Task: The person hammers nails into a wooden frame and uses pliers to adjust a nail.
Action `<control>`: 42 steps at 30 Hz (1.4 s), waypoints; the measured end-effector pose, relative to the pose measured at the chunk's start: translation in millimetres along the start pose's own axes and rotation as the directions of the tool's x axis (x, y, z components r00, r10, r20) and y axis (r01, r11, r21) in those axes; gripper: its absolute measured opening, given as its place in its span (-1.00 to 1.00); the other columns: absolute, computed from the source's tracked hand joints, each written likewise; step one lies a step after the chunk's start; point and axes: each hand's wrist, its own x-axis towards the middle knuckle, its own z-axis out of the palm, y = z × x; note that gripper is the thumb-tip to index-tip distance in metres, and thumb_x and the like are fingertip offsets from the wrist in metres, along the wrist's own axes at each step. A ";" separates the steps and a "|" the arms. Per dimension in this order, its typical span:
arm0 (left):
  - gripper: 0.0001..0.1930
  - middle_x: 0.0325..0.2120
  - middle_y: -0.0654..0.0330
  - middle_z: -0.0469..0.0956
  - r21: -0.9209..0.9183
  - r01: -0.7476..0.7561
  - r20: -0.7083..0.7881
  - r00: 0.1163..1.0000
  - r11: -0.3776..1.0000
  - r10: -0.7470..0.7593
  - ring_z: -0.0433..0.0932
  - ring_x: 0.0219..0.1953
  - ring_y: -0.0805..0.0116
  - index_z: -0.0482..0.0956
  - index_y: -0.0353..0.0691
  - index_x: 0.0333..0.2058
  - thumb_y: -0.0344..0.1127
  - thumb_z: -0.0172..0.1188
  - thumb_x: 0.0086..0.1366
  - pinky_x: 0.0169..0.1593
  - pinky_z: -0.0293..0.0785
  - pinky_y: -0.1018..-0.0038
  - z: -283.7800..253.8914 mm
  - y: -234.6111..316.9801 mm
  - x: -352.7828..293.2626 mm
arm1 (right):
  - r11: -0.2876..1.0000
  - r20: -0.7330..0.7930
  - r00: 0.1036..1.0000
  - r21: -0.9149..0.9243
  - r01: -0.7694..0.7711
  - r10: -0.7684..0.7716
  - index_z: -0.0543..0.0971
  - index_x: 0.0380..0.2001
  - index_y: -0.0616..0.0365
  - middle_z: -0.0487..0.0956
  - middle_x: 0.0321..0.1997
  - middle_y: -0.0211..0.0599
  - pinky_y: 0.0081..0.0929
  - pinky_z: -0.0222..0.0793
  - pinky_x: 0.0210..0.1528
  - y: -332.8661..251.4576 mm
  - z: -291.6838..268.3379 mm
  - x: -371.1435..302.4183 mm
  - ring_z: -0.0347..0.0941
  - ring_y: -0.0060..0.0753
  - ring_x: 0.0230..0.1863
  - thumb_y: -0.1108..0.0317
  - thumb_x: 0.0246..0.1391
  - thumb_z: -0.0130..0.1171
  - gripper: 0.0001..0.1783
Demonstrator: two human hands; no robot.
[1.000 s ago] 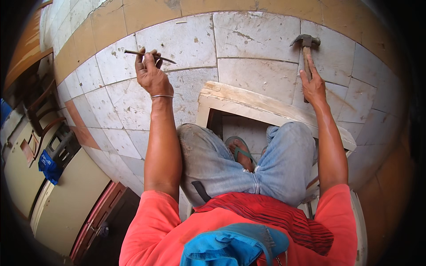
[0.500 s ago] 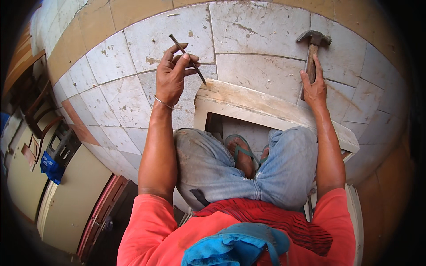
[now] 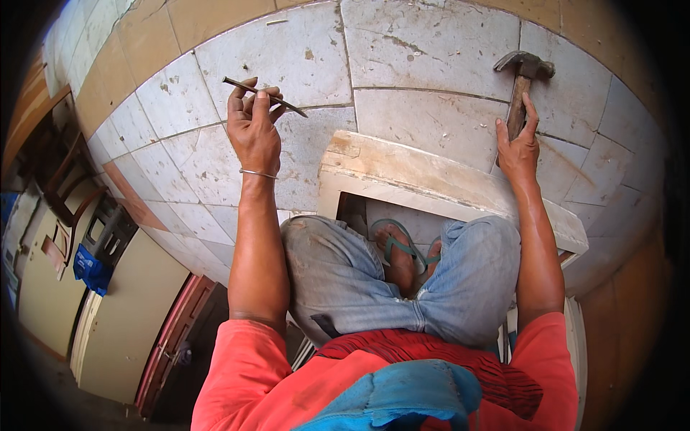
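My left hand (image 3: 254, 133) grips a thin, dark metal rod (image 3: 290, 108) with a pointed tip. The rod slants down to the right above the floor tiles, apart from the wood. My right hand (image 3: 519, 149) holds a claw hammer (image 3: 517, 106) by its wooden handle, fingers partly extended along it, the steel head pointing away from me. Between my hands lies a whitish wooden frame (image 3: 431, 167), its paint worn off along the top. A shallow rectangular recess (image 3: 345, 146) shows at the frame's left end. My knees are against the frame's near side.
White stained floor tiles (image 3: 424, 43) stretch ahead, bordered by tan tiles (image 3: 201, 25). On the left are cream panels (image 3: 133, 309), a dark chair (image 3: 68, 169), a grey plastic object (image 3: 108, 233) and a blue packet (image 3: 91, 269). My sandalled foot (image 3: 395, 251) shows inside the frame.
My left hand has drawn left, lifting the rod's tip away from the frame's left end; the rod lies flatter. The right hand keeps hold of the hammer with little change.
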 end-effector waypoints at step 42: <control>-0.72 -0.34 0.17 0.66 0.424 -0.325 0.338 0.923 0.846 0.185 0.63 -0.29 0.41 0.53 -0.18 0.12 -0.35 0.13 0.49 -0.17 0.59 0.43 28.8 6.8 -24.9 | 0.998 0.001 1.000 -0.049 0.026 -0.026 -0.12 0.46 -0.50 0.54 0.21 0.16 0.08 0.54 0.02 21.8 3.5 4.4 0.60 0.36 -0.02 0.18 0.24 0.26 -0.06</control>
